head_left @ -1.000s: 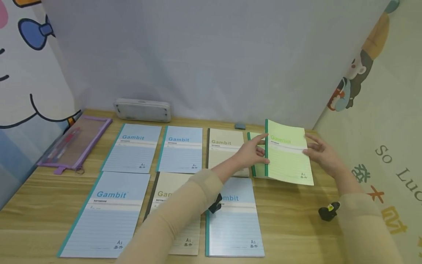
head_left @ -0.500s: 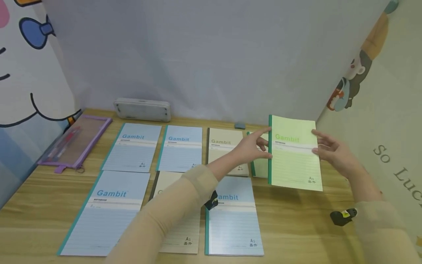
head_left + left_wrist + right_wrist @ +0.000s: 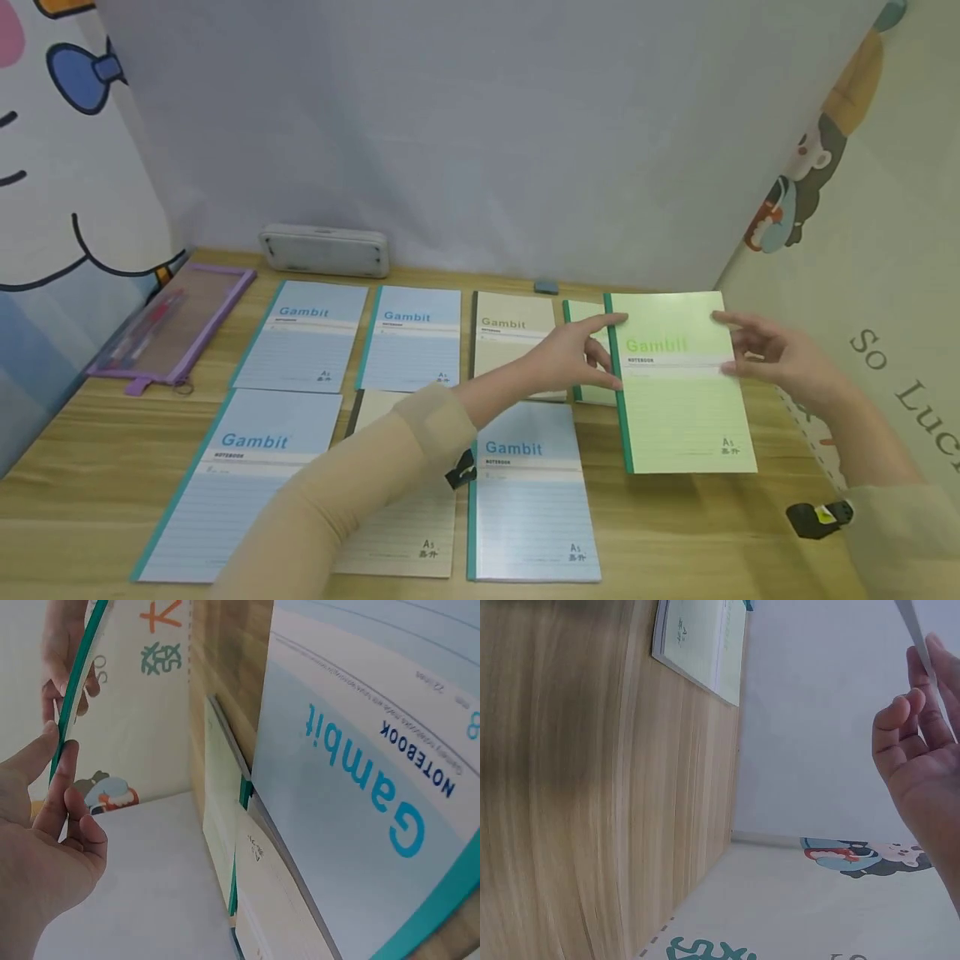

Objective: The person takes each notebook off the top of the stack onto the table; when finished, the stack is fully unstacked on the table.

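Observation:
A light green notebook [image 3: 682, 425] with a dark green spine is held above the table in the head view, cover facing up. My left hand [image 3: 566, 358] pinches its spine between thumb and fingers; the left wrist view shows the same grip on the spine [image 3: 73, 697]. On the opposite edge, my right hand [image 3: 791, 358] pinches the notebook with thumb and index finger. Seen edge-on in the right wrist view, the held notebook [image 3: 913, 626] is a thin strip. Behind my left fingers, another green notebook [image 3: 583, 312] lies on the table, partly hidden.
Blue notebooks [image 3: 300, 333] and tan notebooks [image 3: 513, 312] lie in two rows on the wooden table [image 3: 675, 533]. A purple-edged mesh pouch [image 3: 187, 321] with pens is at left. A pale pencil case [image 3: 324, 252] and small grey block [image 3: 546, 287] stand near the back wall [image 3: 465, 150].
Both hands have lifted the green notebook off the other green one, moved it right, then brought it nearer to me. The notebooks on the table have stayed put.

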A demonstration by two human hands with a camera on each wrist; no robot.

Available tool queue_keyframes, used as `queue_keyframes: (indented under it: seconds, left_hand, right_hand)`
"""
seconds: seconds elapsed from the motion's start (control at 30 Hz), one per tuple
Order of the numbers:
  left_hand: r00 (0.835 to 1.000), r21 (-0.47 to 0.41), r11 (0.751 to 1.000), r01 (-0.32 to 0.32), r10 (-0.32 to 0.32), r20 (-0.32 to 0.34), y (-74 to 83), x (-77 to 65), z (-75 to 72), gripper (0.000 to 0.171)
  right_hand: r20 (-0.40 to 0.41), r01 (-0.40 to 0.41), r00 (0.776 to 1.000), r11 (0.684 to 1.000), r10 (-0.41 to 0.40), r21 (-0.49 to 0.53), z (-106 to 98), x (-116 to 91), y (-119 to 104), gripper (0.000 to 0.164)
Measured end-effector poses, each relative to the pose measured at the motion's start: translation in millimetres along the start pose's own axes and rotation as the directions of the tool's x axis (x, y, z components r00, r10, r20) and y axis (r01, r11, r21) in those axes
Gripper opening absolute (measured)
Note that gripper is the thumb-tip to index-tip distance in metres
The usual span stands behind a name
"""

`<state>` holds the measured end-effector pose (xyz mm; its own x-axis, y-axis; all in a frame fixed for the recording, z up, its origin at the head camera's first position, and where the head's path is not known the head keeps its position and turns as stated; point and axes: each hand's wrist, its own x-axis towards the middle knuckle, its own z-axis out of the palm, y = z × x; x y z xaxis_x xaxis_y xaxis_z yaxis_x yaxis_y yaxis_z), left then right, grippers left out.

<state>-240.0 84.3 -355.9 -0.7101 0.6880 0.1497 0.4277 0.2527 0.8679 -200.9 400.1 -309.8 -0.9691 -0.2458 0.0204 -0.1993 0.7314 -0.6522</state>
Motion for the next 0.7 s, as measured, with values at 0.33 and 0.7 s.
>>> queue_keyframes:
  seconds: [0.33,0.7]
  left_hand:
    - [0.993,0.092,0.996,0.020,-0.031,0.115,-2.9,-20.9,24.2,0.091]
    - [0.977,0.152,0.987,0.042,-0.073,0.203,-24.2,-39.7,53.5,0.089]
  right_hand:
    - [0.194,0.192,0.963,0.981,-0.188,0.000,7,-15,5,0.074]
    - [0.314,0.226,0.925,0.974,-0.215,0.000,40,-28,28,0.075]
